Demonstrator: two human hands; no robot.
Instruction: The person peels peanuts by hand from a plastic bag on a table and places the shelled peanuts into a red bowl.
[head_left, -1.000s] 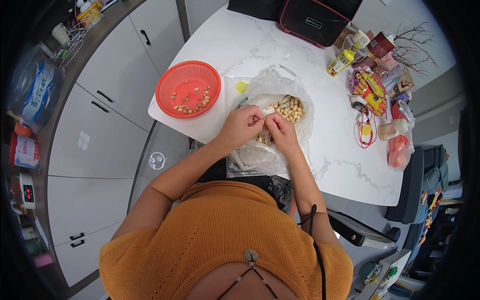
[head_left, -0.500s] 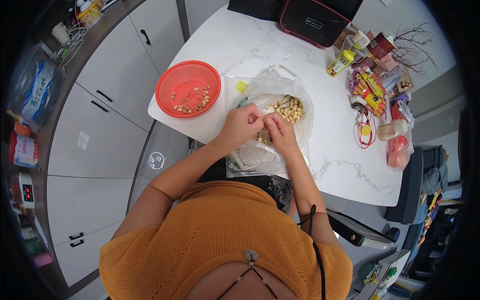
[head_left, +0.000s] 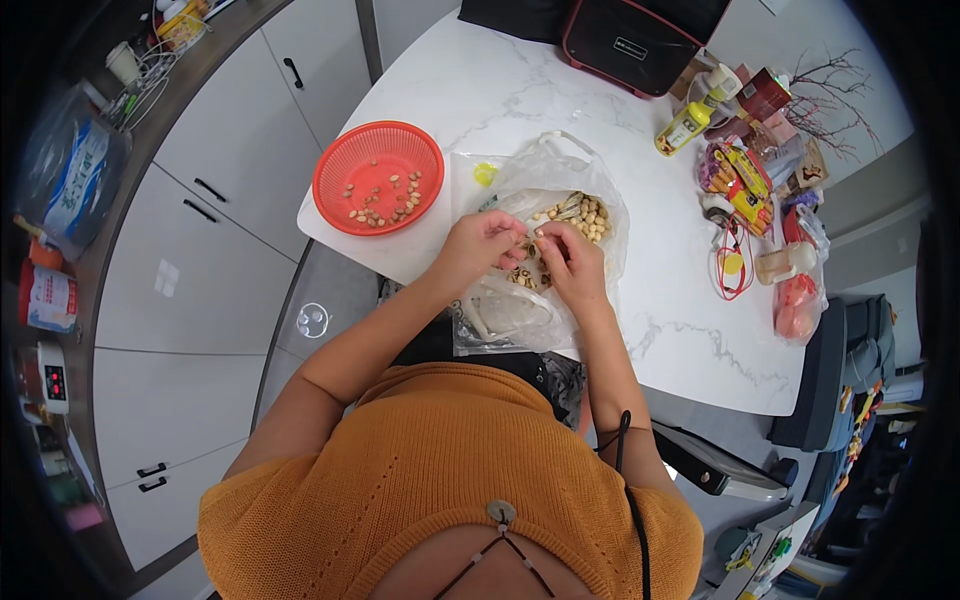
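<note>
My left hand (head_left: 483,244) is closed in a pinch over a white plastic bag (head_left: 512,305), with a piece of peanut shell between its fingertips. Just beside it, my right hand (head_left: 574,262) has thumb and forefinger pressed together on a small pale bit, seemingly part of a peanut. Unshelled peanuts (head_left: 592,217) fill the far right part of the bag. Darker opened shells (head_left: 522,277) lie below my fingers. To the left, a red plastic basket (head_left: 330,207) has shelled peanut kernels (head_left: 374,212) scattered over its bottom.
The white marbled table (head_left: 690,340) carries a black and red appliance (head_left: 625,50) at the back. Along its right side stand a yellow bottle (head_left: 686,127), snack packs (head_left: 738,178), a red cord (head_left: 733,262) and a clear cup (head_left: 787,262). White cabinets (head_left: 200,260) line the left.
My fingertips have drawn slightly apart; they were together over the bag before. The right hand has turned a little, and a piece of shell now shows at the left fingertips.
</note>
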